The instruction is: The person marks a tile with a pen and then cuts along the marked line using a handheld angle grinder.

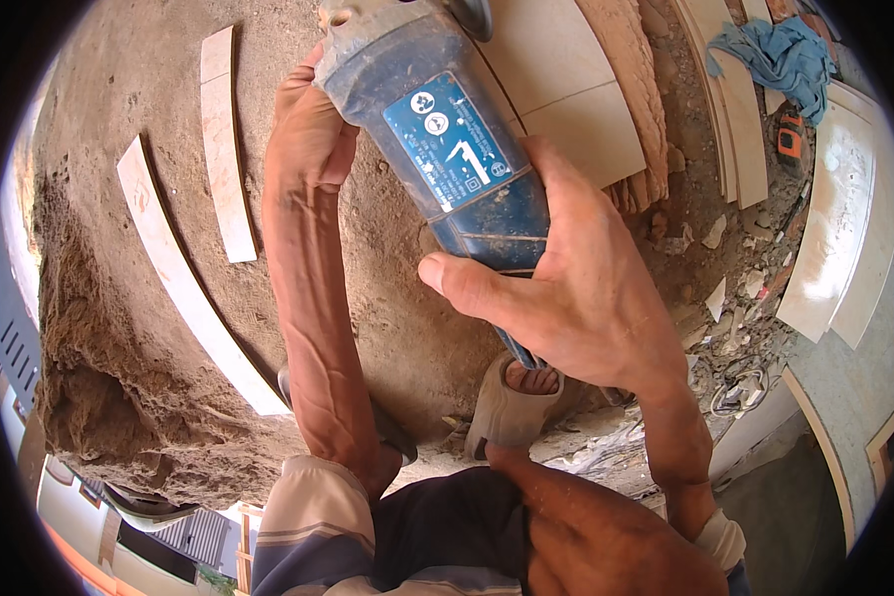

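A dusty blue angle grinder [447, 144] lies slantwise before me, its grey gear head at the top of the view. My right hand [591, 273] is closed around the rear of its body, thumb on the near side. At the head end, my left hand [313, 129] holds the grinder from the left, most of its fingers hidden behind the tool. Beyond the grinder, a cream tile [586, 124] with a line across it lies on the ground. The disc is not in clear view.
Two narrow tile strips, one shorter [225, 149] and one longer [194, 283], lie on the dirt at left. Stacked tile pieces [735, 129], a blue cloth [780, 65], an orange tape measure [790, 136] and pale tiles [834, 219] are at right. Broken shards and a cable [740, 392] lie nearer.
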{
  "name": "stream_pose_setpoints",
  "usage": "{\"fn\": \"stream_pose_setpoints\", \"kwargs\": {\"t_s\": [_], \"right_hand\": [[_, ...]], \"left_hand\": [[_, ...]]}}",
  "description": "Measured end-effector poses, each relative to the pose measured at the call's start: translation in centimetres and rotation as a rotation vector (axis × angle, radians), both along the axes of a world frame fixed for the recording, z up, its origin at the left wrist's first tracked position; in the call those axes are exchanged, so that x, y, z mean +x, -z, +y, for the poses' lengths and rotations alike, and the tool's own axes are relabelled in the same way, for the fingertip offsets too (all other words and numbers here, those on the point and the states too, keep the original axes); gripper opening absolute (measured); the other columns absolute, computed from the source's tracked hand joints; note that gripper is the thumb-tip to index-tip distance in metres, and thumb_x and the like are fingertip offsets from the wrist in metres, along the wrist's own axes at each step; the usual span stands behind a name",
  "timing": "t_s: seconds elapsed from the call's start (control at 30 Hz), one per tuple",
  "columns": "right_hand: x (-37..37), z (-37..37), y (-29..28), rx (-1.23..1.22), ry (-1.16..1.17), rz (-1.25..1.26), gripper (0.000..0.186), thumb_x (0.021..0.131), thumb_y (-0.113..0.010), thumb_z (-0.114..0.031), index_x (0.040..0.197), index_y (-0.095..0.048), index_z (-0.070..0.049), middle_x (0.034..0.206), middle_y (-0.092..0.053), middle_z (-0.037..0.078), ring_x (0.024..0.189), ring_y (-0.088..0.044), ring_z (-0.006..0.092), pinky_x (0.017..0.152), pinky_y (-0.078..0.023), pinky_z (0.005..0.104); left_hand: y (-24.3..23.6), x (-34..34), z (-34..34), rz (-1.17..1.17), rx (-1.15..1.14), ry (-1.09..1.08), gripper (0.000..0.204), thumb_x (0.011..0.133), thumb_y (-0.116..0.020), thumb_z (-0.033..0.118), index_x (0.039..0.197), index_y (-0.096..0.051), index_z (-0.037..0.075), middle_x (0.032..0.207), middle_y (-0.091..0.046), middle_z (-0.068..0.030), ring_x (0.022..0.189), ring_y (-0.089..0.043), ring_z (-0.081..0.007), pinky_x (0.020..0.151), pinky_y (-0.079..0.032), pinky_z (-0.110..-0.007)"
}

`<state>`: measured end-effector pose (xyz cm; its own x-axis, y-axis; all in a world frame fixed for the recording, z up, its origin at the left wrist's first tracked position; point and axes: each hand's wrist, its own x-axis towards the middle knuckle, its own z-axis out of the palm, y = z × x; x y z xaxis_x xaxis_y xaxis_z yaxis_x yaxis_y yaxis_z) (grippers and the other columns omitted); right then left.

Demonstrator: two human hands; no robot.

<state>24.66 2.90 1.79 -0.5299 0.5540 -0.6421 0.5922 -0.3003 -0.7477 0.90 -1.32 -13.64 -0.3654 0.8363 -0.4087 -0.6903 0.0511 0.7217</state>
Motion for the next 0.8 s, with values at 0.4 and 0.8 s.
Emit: {"fn": "stream_pose_setpoints", "kwargs": {"t_s": [0.4, 0.8], "right_hand": [[0.56, -0.64, 0.10, 0.046, -0.007, -0.011, 0.075, 0.081, -0.092, -0.041, 0.130, -0.061, 0.005, 0.106, -0.071, 0.016, 0.094, -0.070, 0.0238, 0.086, -0.057, 0.0400], [0.99, -0.69, -0.02, 0.023, -0.019, -0.032, 0.074, 0.081, -0.093, -0.040, 0.131, -0.061, 0.005, 0.105, -0.071, 0.016, 0.093, -0.070, 0.0239, 0.087, -0.057, 0.0401]], "left_hand": [[0.40, -0.44, -0.12, 0.076, 0.046, 0.077, 0.026, 0.103, -0.076, 0.008, 0.128, -0.076, 0.002, 0.118, -0.081, -0.0112, 0.102, -0.079, -0.0169, 0.090, -0.066, -0.032], [-0.26, -0.12, -0.36, 0.100, 0.172, 0.097, 0.024, 0.105, -0.074, 0.008, 0.127, -0.076, 0.000, 0.116, -0.081, -0.0141, 0.099, -0.080, -0.0189, 0.087, -0.067, -0.033]]}}
